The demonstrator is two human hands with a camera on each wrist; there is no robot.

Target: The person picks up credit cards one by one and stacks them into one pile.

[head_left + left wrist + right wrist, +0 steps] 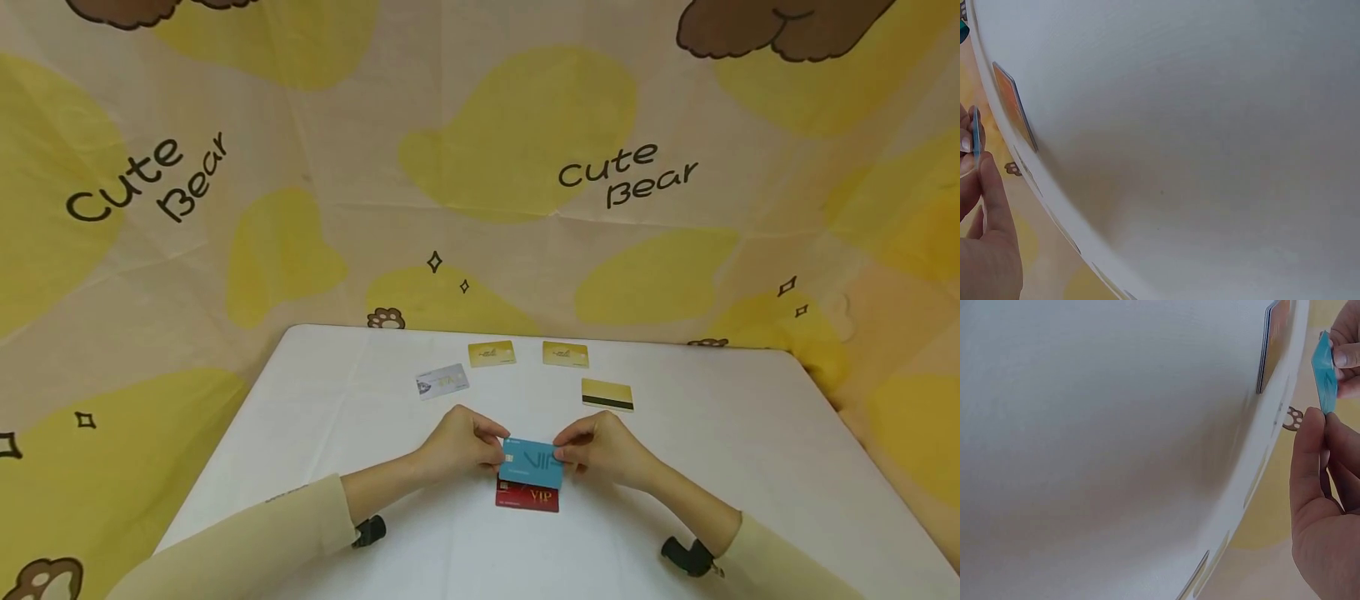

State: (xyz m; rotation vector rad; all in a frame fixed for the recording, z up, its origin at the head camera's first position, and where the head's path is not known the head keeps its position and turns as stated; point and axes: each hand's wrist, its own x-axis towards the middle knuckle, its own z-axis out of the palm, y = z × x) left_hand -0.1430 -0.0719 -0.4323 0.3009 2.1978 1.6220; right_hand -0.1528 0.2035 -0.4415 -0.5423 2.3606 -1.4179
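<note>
Both hands hold a blue VIP card (531, 463) between them, raised over the table in the wrist views. My left hand (462, 442) pinches its left edge between thumb and fingers. On the opposite edge, my right hand (606, 448) pinches it the same way, as the right wrist view also shows with the card (1324, 375) seen nearly edge-on. Below it a red VIP card (527, 497) lies on the table, its upper part covered by the blue one in the head view. In the wrist views this lies as a thin stack (1274, 347).
On the white table (337, 392) lie a silver card (442, 382) at the left, two gold cards (492, 354) toward the back, and a gold card with a dark stripe (607, 395) at the right. A yellow patterned cloth (480, 167) hangs behind the table.
</note>
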